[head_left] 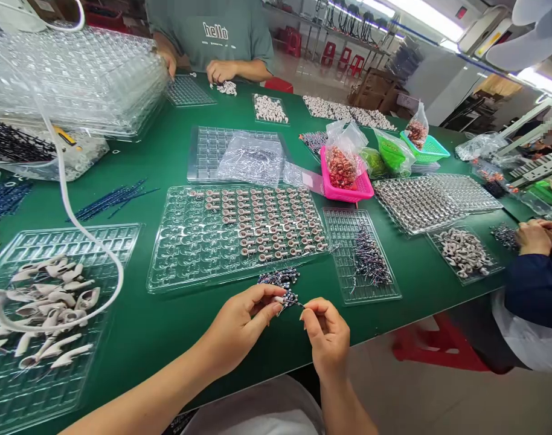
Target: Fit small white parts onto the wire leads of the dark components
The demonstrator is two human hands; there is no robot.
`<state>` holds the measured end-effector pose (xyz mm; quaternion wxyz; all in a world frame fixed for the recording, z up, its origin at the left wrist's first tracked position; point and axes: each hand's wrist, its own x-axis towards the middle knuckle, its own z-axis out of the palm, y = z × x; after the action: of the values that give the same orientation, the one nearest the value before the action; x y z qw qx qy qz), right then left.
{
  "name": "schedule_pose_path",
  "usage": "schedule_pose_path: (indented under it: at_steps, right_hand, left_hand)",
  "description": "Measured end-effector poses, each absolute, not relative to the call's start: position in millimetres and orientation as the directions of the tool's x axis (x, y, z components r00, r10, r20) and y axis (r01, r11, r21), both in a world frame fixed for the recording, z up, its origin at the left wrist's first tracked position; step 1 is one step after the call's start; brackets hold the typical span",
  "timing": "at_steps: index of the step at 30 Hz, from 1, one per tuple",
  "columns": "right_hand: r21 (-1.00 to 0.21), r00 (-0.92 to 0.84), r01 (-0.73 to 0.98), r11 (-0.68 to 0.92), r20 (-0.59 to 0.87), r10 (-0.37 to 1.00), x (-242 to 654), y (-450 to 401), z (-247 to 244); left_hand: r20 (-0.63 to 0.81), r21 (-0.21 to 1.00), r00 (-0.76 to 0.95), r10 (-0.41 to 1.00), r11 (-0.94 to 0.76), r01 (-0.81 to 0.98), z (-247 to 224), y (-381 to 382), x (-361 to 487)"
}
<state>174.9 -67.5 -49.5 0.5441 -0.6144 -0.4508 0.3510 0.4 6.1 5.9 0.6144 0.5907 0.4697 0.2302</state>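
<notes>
Near the table's front edge, my left hand (244,323) pinches a small white piece (279,299) between thumb and fingers. Just to its right, my right hand (328,338) has thumb and index finger closed on the end of a thin dark part (300,304), which runs toward the white piece. Whether the two join is too small to tell. Behind my fingers lies a pile of small dark-and-white parts (278,277). Beyond it, a large clear tray (189,241) holds rows of round white-and-brown pieces (258,225), mostly in its right part.
A tray of white shells (54,302) sits at left, crossed by a white tube (117,266). Right of my hands is a tray (348,284) of thin parts. A pink basket (348,193) stands behind. One person (212,36) sits opposite; another person's hands (536,235) work at right.
</notes>
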Motion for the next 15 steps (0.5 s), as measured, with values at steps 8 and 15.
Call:
schedule_pose_path:
  at_steps: [8,15]
  right_hand:
    - [-0.98,0.344,0.194,0.052,0.117,0.932,174.3,-67.3,-49.4]
    - [-0.972,0.324,0.215,0.094,0.162,0.932,173.5,-67.7,-50.1]
  left_hand:
    - [-0.279,0.948,0.44,0.854,0.17,0.27,3.0,6.6,1.1]
    - [-0.309,0.937,0.441,0.843,0.19,0.294,4.3,6.3,0.7]
